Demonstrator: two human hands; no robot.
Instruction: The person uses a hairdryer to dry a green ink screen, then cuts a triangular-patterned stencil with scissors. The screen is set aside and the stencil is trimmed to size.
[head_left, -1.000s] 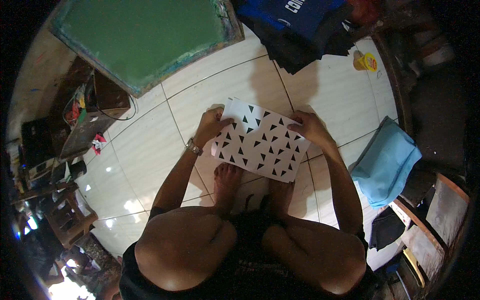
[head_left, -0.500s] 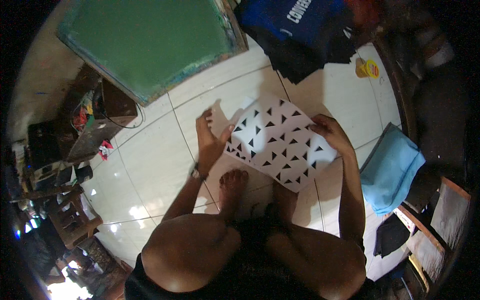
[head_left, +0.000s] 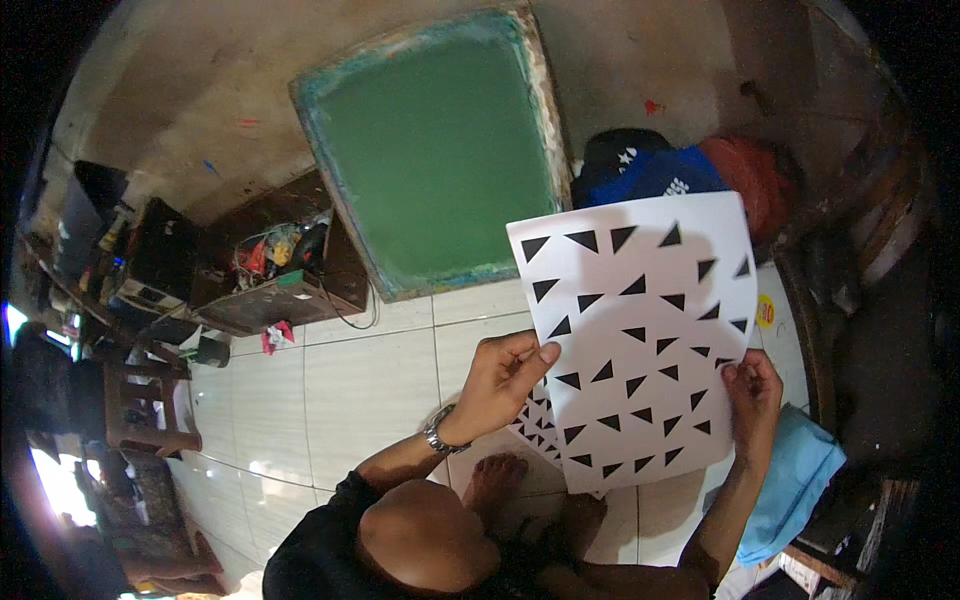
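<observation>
A white sheet (head_left: 648, 325) printed with several scattered black triangles stands nearly upright in front of me. My left hand (head_left: 505, 385) is closed on its left edge, thumb on the printed face, with a watch at the wrist. My right hand (head_left: 752, 395) grips the right edge with thumb and fingers. Behind the lower left of the sheet, another printed sheet (head_left: 532, 437) with smaller triangles shows in part; whether I also hold it is unclear. My bare feet (head_left: 492, 475) are on the white tiled floor (head_left: 385, 380) below.
A green screen-printing frame (head_left: 430, 155) leans by the wall, beside piled dark, blue and red cloth (head_left: 745, 165). A wooden box (head_left: 280, 307) with clutter stands left, near a wooden stool (head_left: 140, 405). A light blue cloth bundle (head_left: 795, 475) lies right, a yellow cup (head_left: 764, 312) above it.
Both hands have raised and tilted the sheet up and to the right. My left hand, open half a second ago, now pinches its edge. The view has shifted toward the wall.
</observation>
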